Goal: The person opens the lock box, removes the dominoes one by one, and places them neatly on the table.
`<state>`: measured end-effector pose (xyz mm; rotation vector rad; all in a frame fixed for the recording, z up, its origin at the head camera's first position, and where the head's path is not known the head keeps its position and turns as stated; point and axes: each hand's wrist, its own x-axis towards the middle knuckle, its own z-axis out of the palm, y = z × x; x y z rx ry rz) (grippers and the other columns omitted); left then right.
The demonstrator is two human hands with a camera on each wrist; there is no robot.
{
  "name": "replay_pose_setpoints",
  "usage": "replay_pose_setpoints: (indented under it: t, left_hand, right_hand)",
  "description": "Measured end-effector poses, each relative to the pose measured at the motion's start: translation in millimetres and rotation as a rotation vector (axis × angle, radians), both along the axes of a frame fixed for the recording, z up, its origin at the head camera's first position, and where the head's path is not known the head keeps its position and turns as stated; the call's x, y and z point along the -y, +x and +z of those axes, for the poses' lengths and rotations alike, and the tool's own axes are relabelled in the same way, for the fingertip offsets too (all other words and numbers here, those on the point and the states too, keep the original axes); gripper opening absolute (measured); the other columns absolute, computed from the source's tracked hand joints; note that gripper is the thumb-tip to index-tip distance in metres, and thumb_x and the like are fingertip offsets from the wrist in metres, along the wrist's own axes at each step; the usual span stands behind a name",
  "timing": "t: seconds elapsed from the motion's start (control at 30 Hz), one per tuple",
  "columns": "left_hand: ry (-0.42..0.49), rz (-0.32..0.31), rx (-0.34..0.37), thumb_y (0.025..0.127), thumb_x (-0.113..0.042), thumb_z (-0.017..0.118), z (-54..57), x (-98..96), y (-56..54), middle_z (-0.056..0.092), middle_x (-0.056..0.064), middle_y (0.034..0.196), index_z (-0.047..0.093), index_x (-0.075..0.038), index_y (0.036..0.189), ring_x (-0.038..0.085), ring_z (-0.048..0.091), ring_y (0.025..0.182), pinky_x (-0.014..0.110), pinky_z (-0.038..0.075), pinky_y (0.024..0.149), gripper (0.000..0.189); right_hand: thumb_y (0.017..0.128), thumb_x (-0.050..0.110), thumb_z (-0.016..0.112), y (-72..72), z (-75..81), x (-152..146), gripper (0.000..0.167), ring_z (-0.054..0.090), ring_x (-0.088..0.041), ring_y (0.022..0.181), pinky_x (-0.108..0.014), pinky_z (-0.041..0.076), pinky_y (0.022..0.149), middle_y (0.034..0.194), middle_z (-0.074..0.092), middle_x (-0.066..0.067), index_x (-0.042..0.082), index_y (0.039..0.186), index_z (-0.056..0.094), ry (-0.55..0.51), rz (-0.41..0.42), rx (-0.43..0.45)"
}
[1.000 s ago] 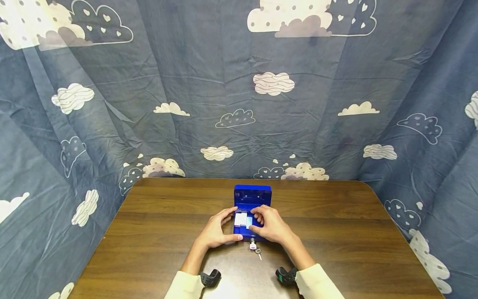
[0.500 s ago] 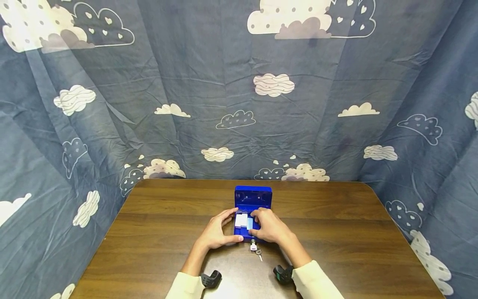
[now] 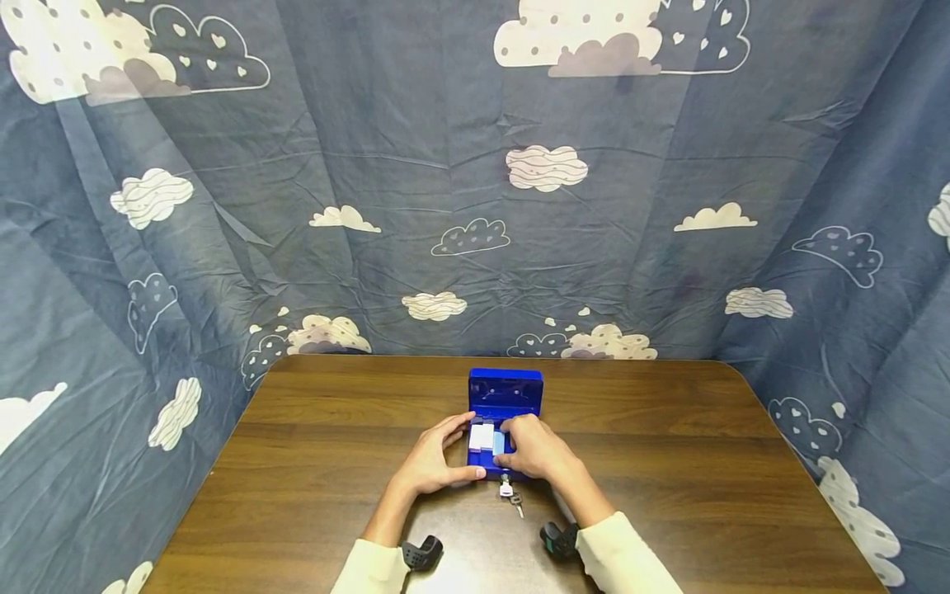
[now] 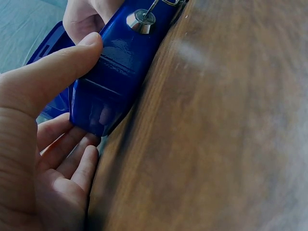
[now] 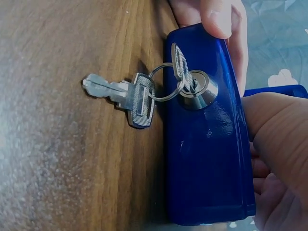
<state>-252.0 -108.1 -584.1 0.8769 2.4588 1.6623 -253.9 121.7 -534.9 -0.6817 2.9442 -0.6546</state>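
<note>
A blue metal cash box stands on the table with its lid raised at the back. My left hand holds its left end, thumb on the front edge and fingers along the side and back. White flat packets lie in the box's left part. Beside them is a small light-blue packet, which my right hand pinches lengthwise between thumb and fingers inside the box. In the right wrist view a key sits in the front lock. A second key hangs from its ring.
The brown wooden table reaches out on both sides of the box. A grey-blue curtain with cloud prints hangs behind and at the sides. Black wrist straps are on both wrists.
The right hand's fingers have closed in on the light-blue packet, which has shifted very slightly. The left hand keeps its place on the box.
</note>
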Motion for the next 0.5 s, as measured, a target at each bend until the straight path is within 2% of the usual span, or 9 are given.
replay_pose_setpoints:
  t: [0.07, 0.2, 0.37, 0.5]
  left_hand:
    - [0.022, -0.006, -0.002, 0.075, -0.018, 0.093, 0.9, -0.2, 0.3, 0.052, 0.023, 0.150, 0.047, -0.001, 0.151, 0.040, 0.052, 0.139, 0.050, 0.045, 0.118, 0.090]
    - [0.041, -0.013, 0.000, 0.075, -0.015, 0.093, 1.5, -0.2, -0.1, 0.052, 0.026, 0.150, 0.047, 0.002, 0.150, 0.043, 0.051, 0.138, 0.054, 0.045, 0.118, 0.090]
    - [0.012, 0.001, 0.007, 0.075, -0.019, 0.093, 3.0, -0.6, 1.2, 0.053, 0.022, 0.150, 0.047, -0.001, 0.151, 0.038, 0.052, 0.139, 0.047, 0.045, 0.119, 0.091]
    - [-0.012, 0.004, 0.016, 0.076, -0.022, 0.093, 1.9, -0.5, 0.4, 0.053, 0.019, 0.151, 0.046, -0.003, 0.152, 0.034, 0.052, 0.140, 0.042, 0.046, 0.119, 0.092]
  right_hand:
    - [0.078, 0.028, 0.091, 0.0, 0.5, 0.5, 0.040, 0.047, -0.008, 0.055, -0.024, 0.038, 0.047, 0.062, 0.051, 0.006, 0.002, 0.105, 0.074, 0.000, 0.001, -0.003]
    - [0.078, 0.027, 0.091, 0.6, 1.9, 0.9, 0.043, 0.049, -0.009, 0.059, -0.023, 0.040, 0.050, 0.066, 0.053, 0.005, 0.001, 0.108, 0.073, -0.004, -0.020, 0.018]
    - [0.079, 0.028, 0.090, 1.1, 2.0, 0.0, 0.044, 0.050, -0.009, 0.062, -0.024, 0.042, 0.052, 0.070, 0.056, 0.004, 0.002, 0.109, 0.072, -0.014, -0.029, 0.032]
    - [0.079, 0.026, 0.090, 0.6, 1.3, -2.3, 0.040, 0.050, -0.008, 0.061, -0.023, 0.042, 0.052, 0.071, 0.058, 0.002, 0.004, 0.105, 0.071, -0.023, 0.000, 0.015]
